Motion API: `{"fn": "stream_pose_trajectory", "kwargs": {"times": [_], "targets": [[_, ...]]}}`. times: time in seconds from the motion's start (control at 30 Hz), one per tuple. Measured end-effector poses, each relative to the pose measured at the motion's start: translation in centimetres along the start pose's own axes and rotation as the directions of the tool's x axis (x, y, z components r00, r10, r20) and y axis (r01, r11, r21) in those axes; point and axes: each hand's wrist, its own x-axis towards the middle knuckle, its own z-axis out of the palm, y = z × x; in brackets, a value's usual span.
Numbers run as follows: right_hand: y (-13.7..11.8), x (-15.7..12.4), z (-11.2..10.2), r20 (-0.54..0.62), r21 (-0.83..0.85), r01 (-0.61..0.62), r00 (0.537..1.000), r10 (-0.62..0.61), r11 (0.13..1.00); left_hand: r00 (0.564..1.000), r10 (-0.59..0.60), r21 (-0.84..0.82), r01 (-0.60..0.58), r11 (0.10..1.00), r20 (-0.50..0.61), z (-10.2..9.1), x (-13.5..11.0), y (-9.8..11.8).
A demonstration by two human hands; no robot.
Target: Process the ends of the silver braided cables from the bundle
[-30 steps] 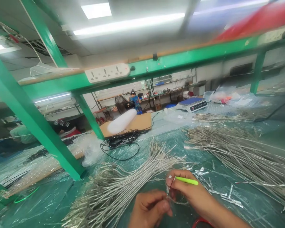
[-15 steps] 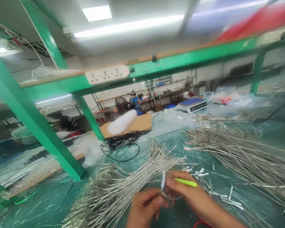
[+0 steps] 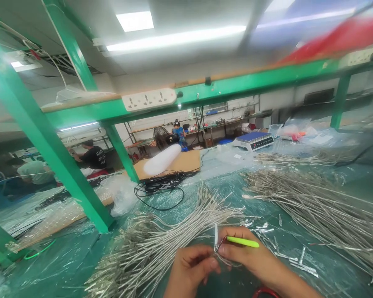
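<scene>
My left hand (image 3: 193, 267) is closed, thumb and fingertips pinching the end of a thin silvery braided cable (image 3: 225, 260). A narrow strip of shiny foil (image 3: 216, 236) sticks up from that end. In my right hand (image 3: 251, 254), also closed, lies a slim tool with a yellow-green handle (image 3: 243, 241); its thin dark tip points at the base of the foil. The fingertips of both hands nearly meet, and they partly cover the cable end. Beside my left hand spreads a large bundle of similar cables (image 3: 170, 236).
Another cable pile (image 3: 317, 207) lies to the right, near foil scraps (image 3: 304, 265). A red-handled tool (image 3: 265, 291) shows at the bottom edge. Black cable coils (image 3: 164, 182), a digital scale (image 3: 254, 141) and a green post (image 3: 59, 165) stand farther off. Other people sit in the background.
The head view has shifted slightly, so the scene sits a little lower and to the right. Both hands keep nearly the same pose; the tool's dark tip shows more clearly at the foil.
</scene>
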Motion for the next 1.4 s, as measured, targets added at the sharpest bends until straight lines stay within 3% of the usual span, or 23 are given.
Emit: {"fn": "stream_pose_trajectory", "kwargs": {"times": [0.13, 0.33, 0.5, 0.67, 0.8, 1.0, 1.27, 1.4], "targets": [[0.2, 0.0, 0.0, 0.018, -0.083, -0.001, 1.000, 0.003, 0.997, 1.000, -0.003, 0.005, 0.003, 1.000, -0.002, 0.3, -0.2, 0.3], [-0.1, -0.3, -0.3, 0.038, -0.219, 0.028, 0.999, -0.020, 0.975, 0.991, -0.029, -0.090, 0.017, 0.996, -0.131, 0.6, -0.4, -0.3], [-0.8, -0.4, -0.8, 0.044, -0.332, 0.075, 0.997, -0.064, 0.940, 0.999, 0.001, 0.024, 0.000, 1.000, -0.045, 0.8, -0.5, -0.1], [-1.4, -0.4, -0.5, 0.051, -0.397, 0.148, 0.989, -0.139, 0.906, 0.999, 0.027, 0.012, -0.028, 1.000, 0.017, 0.6, -0.3, -0.6], [-1.4, -0.7, -0.1, 0.061, -0.348, 0.157, 0.988, -0.145, 0.925, 0.994, 0.020, -0.048, -0.015, 0.999, 0.110, 0.3, -0.2, -1.3], [-1.3, -0.7, 0.5, -0.022, -0.262, 0.093, 0.995, -0.102, 0.961, 0.991, -0.017, -0.248, 0.049, 0.968, 0.130, 0.4, -0.3, -1.8], [-1.0, 0.0, 1.1, -0.093, -0.200, 0.051, 0.993, -0.071, 0.979, 0.988, -0.024, -0.199, 0.054, 0.978, 0.152, -0.2, 0.0, -2.5], [-0.6, 0.3, 1.0, -0.196, -0.197, 0.032, 0.978, -0.071, 0.980, 0.986, -0.020, -0.161, 0.048, 0.986, 0.167, -0.7, 0.7, -3.6]]}}
